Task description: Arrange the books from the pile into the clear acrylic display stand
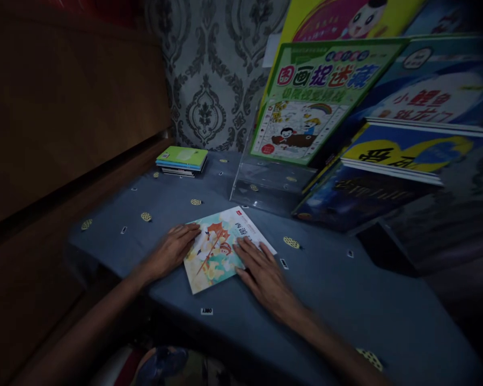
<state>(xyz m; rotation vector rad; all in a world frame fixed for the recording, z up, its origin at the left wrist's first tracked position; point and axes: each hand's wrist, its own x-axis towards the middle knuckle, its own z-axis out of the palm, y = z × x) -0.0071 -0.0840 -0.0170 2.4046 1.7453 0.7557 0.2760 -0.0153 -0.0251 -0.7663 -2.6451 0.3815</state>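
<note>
A thin picture book (221,241) with a colourful cartoon cover lies flat on the blue patterned tablecloth (346,300). My left hand (171,252) rests on the book's left edge, fingers stretched out and flat. My right hand (263,276) lies flat on the book's right side, fingers spread over the cover. Neither hand grips anything.
A small stack of books (182,160) with a green top sits at the far left of the table. A clear acrylic stand (265,185) holds a green activity book (314,102); more picture books (402,150) lean at the right. A wooden panel (64,107) runs along the left.
</note>
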